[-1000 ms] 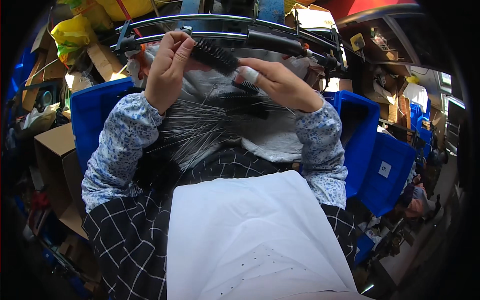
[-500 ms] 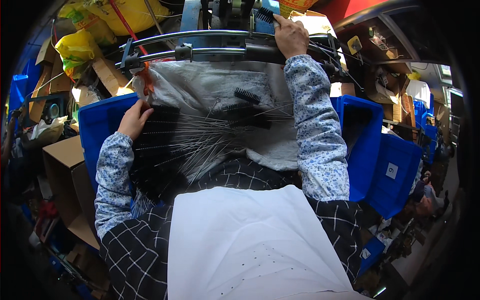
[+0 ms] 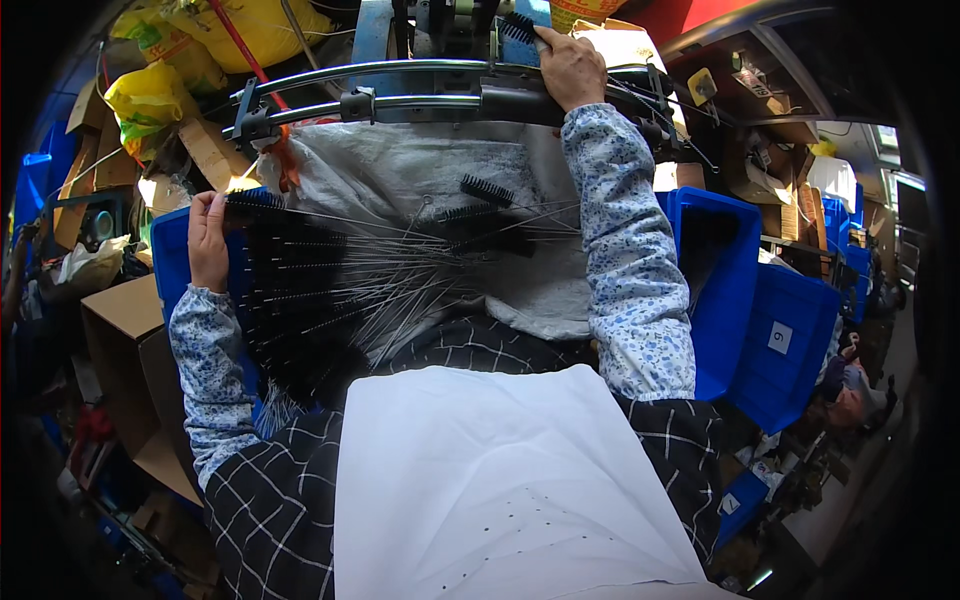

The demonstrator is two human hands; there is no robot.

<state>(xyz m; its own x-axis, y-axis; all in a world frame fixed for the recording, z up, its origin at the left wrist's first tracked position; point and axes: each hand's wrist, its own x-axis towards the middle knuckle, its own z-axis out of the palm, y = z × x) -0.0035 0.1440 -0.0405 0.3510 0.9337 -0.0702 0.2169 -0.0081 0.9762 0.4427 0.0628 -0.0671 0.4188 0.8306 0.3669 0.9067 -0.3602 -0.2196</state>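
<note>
My left hand (image 3: 209,240) is closed, fingertips pinching the bristled end of a black bottle brush (image 3: 257,199) whose thin wire stem runs right. Below it a fanned pile of similar bottle brushes (image 3: 290,290) covers my lap, black bristles to the left and bare wire stems to the right. My right hand (image 3: 575,72) is up at the machine (image 3: 376,45), closed, with a short black bristle brush (image 3: 518,27) at its fingertips. Its stem is hidden. Two loose black brushes (image 3: 487,190) lie on the pale woven sheet (image 3: 400,160) between my arms.
Steel rails (image 3: 420,102) cross in front of me. A blue bin (image 3: 172,245) stands at my left and another blue bin (image 3: 712,290) at my right. Beyond the left bin is an open cardboard box (image 3: 125,305). Yellow sacks (image 3: 150,100) are heaped at the far left.
My left hand has moved left and slightly up along the pile's edge, drawing one brush with it. My right hand stays by the machine with its brush, nearly still.
</note>
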